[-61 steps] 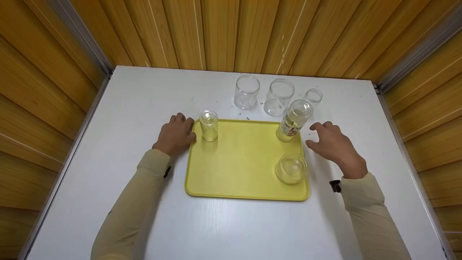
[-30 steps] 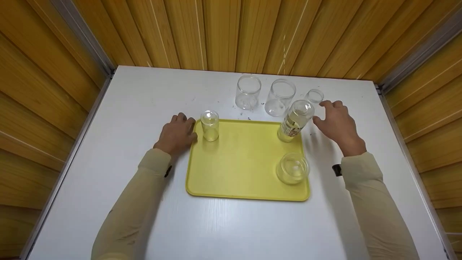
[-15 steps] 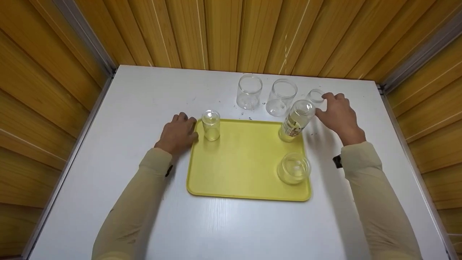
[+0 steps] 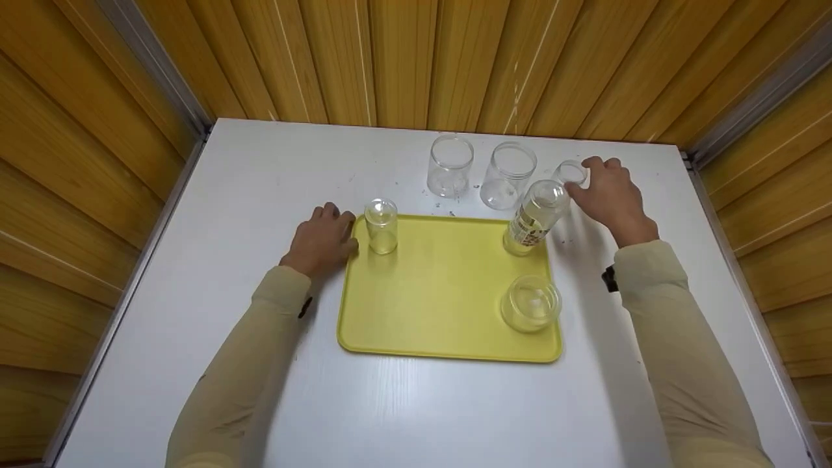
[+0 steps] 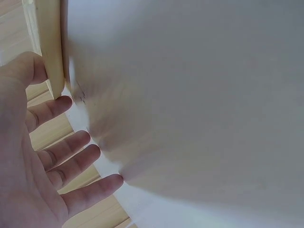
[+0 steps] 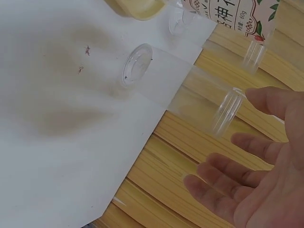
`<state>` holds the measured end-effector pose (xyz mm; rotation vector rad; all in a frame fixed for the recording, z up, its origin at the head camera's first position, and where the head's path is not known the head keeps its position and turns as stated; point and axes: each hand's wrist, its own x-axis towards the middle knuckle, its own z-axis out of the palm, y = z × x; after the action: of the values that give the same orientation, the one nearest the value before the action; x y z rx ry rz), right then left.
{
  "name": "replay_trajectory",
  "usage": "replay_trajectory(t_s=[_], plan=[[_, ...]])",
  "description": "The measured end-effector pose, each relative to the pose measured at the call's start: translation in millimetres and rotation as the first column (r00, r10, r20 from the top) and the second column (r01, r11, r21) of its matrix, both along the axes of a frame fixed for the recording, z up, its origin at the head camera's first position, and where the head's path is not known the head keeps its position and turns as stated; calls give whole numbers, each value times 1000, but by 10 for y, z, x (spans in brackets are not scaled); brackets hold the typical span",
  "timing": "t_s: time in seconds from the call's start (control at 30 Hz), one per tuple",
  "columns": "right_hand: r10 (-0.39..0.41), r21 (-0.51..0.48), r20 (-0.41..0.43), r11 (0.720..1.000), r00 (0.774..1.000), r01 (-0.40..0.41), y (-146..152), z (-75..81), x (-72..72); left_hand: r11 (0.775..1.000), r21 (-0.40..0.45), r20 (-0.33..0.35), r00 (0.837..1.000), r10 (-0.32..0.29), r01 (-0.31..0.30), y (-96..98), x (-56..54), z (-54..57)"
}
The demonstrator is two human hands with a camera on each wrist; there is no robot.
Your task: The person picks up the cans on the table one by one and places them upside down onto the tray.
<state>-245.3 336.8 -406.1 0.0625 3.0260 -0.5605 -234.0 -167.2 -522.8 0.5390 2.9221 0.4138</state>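
Jar (image 6: 183, 90) stands near our right hand (image 4: 610, 200), fingers unclenched; with our left hand (image 4: 318, 240), fingers loose, we touch the tray (image 4: 429, 292).

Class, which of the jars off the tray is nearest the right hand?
The rightmost, narrowest jar, beside the right hand; the other two stand farther left.

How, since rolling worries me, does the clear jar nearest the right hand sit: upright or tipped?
Upright: in the right wrist view, the jar has its base on the table, ridged rim raised.
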Motion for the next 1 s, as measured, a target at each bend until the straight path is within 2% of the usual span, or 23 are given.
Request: replay_trajectory(t_s=[0.4, 1.0], plan=[[3, -4, 21, 1000, 1000, -3, 31, -14, -153, 1000, -6, 7, 1000, 3, -2, 11, -9, -10], [73, 41, 47, 996, 996, -75, -24, -47, -262, 1000, -12, 19, 1000, 7, -7, 10, -24, -18]])
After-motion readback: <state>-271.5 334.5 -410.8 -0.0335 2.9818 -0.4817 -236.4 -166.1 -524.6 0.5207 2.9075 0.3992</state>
